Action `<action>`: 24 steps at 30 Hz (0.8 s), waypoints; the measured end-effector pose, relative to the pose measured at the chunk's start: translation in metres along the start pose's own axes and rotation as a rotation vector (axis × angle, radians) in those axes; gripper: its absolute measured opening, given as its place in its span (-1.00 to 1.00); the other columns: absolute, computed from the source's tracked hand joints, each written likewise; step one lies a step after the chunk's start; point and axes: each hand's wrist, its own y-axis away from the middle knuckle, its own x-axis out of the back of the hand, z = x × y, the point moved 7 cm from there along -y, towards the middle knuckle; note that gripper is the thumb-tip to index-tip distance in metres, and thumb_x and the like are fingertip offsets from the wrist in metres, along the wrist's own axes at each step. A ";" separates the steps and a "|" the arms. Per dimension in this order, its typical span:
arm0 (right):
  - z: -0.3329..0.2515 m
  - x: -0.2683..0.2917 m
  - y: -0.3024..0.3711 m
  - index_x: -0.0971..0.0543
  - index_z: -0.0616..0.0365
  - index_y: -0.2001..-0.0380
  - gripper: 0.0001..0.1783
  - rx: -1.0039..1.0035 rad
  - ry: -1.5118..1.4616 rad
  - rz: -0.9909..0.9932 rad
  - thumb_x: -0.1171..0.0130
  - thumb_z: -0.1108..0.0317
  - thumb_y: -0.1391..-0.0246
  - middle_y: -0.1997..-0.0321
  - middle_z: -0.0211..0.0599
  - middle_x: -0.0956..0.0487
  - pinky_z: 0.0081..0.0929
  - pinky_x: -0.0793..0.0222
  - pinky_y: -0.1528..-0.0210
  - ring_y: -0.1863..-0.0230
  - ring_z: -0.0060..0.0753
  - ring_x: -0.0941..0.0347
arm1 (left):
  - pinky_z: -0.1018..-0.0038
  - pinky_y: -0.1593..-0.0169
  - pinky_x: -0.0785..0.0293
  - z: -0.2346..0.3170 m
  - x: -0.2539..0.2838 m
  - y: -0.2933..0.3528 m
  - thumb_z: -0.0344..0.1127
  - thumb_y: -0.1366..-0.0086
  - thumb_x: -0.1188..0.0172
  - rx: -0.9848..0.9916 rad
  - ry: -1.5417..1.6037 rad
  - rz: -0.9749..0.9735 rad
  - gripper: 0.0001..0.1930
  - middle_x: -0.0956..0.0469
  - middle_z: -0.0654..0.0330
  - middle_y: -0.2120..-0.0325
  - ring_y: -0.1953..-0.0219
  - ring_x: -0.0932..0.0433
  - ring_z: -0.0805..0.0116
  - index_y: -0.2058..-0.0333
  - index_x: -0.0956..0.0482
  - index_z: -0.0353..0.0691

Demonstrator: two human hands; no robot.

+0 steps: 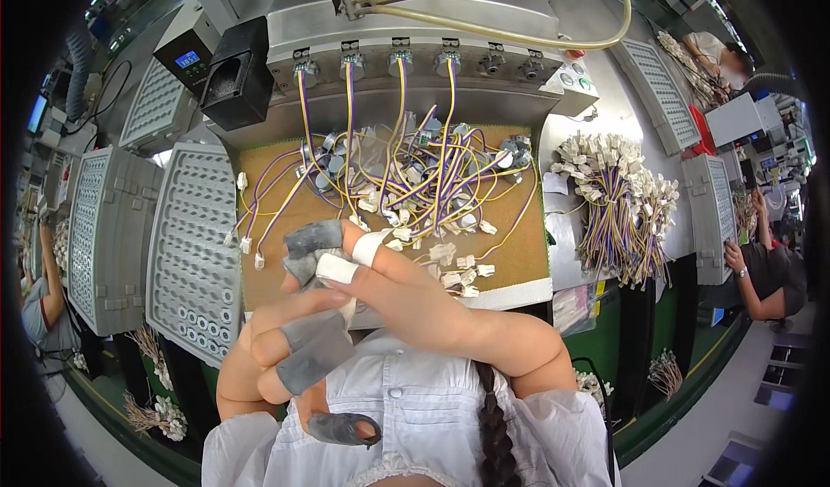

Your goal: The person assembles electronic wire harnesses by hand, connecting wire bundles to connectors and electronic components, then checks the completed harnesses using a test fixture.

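Observation:
My two hands meet in front of my chest, over the near edge of the brown work mat (285, 284). Grey finger cots and white tape cover several fingertips. My right hand (380, 266) reaches across from the right, its thumb and fingers pinched together. Below it, my left hand (294, 340) has bent fingers and touches the right fingertips. Whatever sits between the fingers is hidden. Just beyond lies a tangled heap of yellow and purple wires (415, 171) with white plugs and small round grey parts. Several wired pieces hang from the metal fixture (376, 67).
Left stands a grey tray (194, 227) with rings in some pockets. A large bundle of wired white connectors (609, 201) lies right of the mat. At the back are a black box (238, 80) and a button box (571, 89). Other people work at both sides.

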 end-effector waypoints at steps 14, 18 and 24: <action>-0.002 -0.009 0.004 -0.24 0.12 -0.01 -0.72 -0.051 -0.170 -0.066 0.21 0.31 -0.27 0.06 -0.34 -0.40 -0.54 -0.23 0.01 0.03 -0.60 -0.29 | 0.70 0.08 -0.43 -0.029 -0.010 0.024 -0.50 -0.21 0.05 0.790 0.882 -0.145 -0.68 -0.48 0.16 0.10 0.15 -0.48 0.52 0.02 -0.35 -0.34; -0.004 -0.009 0.004 -0.25 0.11 -0.10 -0.63 -0.003 -0.114 -0.059 0.19 0.34 -0.23 0.04 -0.39 -0.42 -0.56 -0.19 -0.06 -0.01 -0.59 -0.30 | 0.68 0.04 -0.41 -0.028 -0.005 0.027 -0.51 -0.16 -0.05 0.653 1.003 0.086 -0.68 -0.46 0.22 0.14 0.14 -0.48 0.52 0.07 -0.36 -0.21; -0.008 -0.011 0.006 -0.23 0.13 -0.01 -0.73 0.055 -0.057 -0.085 0.26 0.35 -0.27 0.07 -0.36 -0.38 -0.54 -0.20 -0.03 0.00 -0.60 -0.28 | 0.69 0.01 -0.37 -0.031 -0.001 0.027 -0.51 -0.14 -0.05 0.522 0.812 -0.039 -0.64 -0.45 0.20 0.10 0.11 -0.46 0.50 0.04 -0.38 -0.24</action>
